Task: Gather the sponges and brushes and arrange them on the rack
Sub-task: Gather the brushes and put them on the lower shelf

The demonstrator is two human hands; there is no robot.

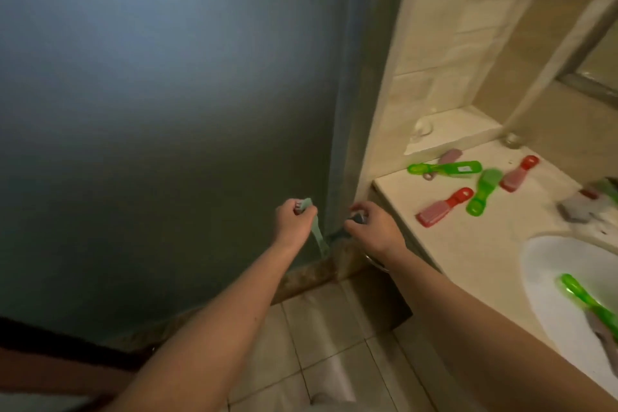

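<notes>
Hands are working low beside the frosted door (167,110). The left hand (294,222) is gripping a pale teal brush (317,239) at its head, fingers curled round it, with the handle hanging downward. The right hand (373,227) is pinching a dark brush (337,235) by its upper end, its long axis slanting down-left. Other brushes are lying on the table (468,244) to the right. The nearest, a red brush (444,207), is lying diagonally with its handle pointing away, closer to the right hand. No rack is showing.

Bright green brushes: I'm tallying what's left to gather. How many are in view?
3 bright green brushes: one at the back of the countertop, one right of it, one in the sink. A green blur at the right edge may be another.
</notes>
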